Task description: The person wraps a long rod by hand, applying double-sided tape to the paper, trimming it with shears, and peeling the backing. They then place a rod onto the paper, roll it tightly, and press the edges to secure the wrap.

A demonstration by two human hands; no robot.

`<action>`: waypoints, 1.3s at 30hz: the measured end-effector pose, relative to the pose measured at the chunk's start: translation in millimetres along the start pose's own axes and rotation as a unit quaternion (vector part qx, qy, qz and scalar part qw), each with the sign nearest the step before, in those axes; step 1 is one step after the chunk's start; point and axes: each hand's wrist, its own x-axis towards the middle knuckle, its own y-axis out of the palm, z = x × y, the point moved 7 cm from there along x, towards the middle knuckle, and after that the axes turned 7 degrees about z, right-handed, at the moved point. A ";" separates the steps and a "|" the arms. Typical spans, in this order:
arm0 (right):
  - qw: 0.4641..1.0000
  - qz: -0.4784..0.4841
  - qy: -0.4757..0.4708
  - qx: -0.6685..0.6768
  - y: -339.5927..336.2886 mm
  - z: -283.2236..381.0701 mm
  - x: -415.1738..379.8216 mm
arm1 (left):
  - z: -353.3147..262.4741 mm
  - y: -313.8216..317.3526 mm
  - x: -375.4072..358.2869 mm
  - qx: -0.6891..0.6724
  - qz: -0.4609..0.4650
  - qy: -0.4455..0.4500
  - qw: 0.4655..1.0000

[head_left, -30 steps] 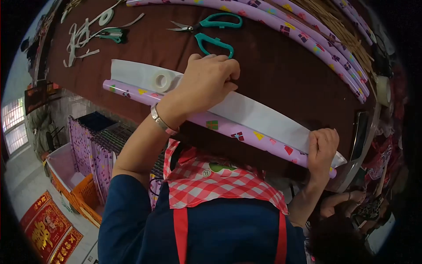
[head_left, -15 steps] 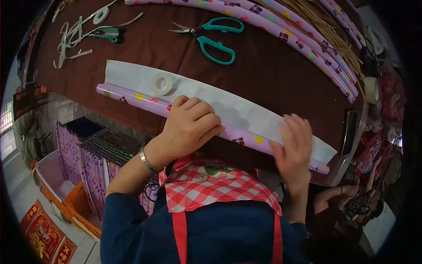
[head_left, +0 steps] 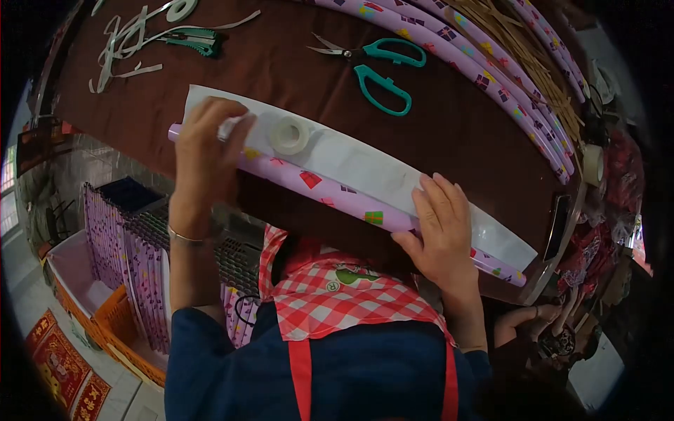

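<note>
A sheet of purple gift-wrapping paper with a colourful present pattern is partly rolled; its roll [head_left: 316,186] lies slanting across the table's near side. The white inner side [head_left: 358,163] spreads flat beyond the roll. A ring of clear tape [head_left: 289,135] rests on that white side. My left hand [head_left: 203,151], a little blurred, is over the left end of the paper, thumb and fingers apart with white showing between them. Lying on the roll's right part, my right hand [head_left: 444,228] has its fingers stretched over the white side.
Teal-handled scissors [head_left: 385,77], a green cutter [head_left: 193,41] and white strips [head_left: 133,45] lie farther back. Finished purple rolls [head_left: 463,63] curve along the far right. A phone [head_left: 557,228] and a tape roll [head_left: 593,165] sit at the right edge. An orange basket [head_left: 116,330] stands below left.
My left hand has moved left from the roll's middle to its left end. My right hand has come down onto the roll, slightly left. The view has shifted a little.
</note>
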 end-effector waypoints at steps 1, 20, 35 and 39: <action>1.000 -0.021 0.009 -0.012 -0.6 -4.1 -1.7 | 20.9 -7.2 2.2 0.032 -0.005 -0.027 0.999; 0.999 0.001 -0.003 0.033 5.1 -4.5 3.0 | 69.0 -12.9 6.7 -0.048 0.058 -0.121 0.990; 0.999 -0.002 -0.018 0.048 4.8 -9.3 7.3 | -7.0 11.3 -1.7 -0.099 0.171 -0.018 0.980; 0.999 0.001 -0.017 0.050 5.9 -9.5 7.2 | -19.9 25.0 1.0 -0.053 0.208 0.012 0.977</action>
